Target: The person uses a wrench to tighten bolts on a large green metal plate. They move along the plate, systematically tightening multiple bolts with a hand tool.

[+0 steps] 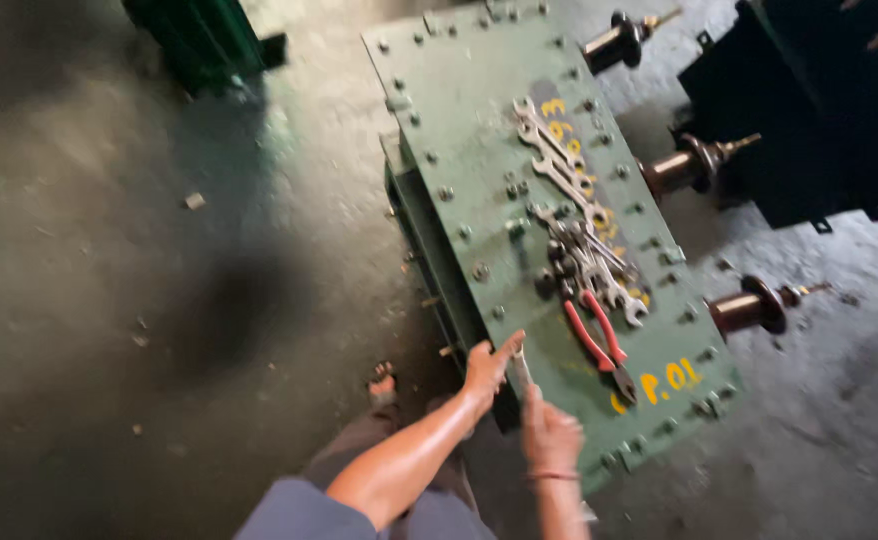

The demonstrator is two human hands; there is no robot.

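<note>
1. Left hand (486, 368) is at the near edge of the green lid (479, 150), thumb and fingers pinched on the upper end of a spanner (519, 368). So that grip is closed on the spanner.
2. Right hand (551, 432) sits just below it, nearer me, wrapped round the spanner's lower end. It's blurry, but that grip looks closed on the handle too.
3. The spanner runs between my two hands, roughly upright in the view, right at the lid's near corner.
4. Just right of my hands, red-handled pliers (599, 340) lie flat on the lid, nose pointing toward the near-right corner.
5. Beyond the pliers, further from my grip, there's a heap of spanners (584, 265), and past that a couple more spanners (554, 155) laid out in a line.
6. Bolts (446, 193) run round the lid's rim, some right next to my left hand.
7. Off to the right, well apart from my hands, three brown bushings (749, 308) stick out of the side of the tank.
8. Under my left arm I can see my foot (383, 384) on the concrete floor (109, 300).
</note>
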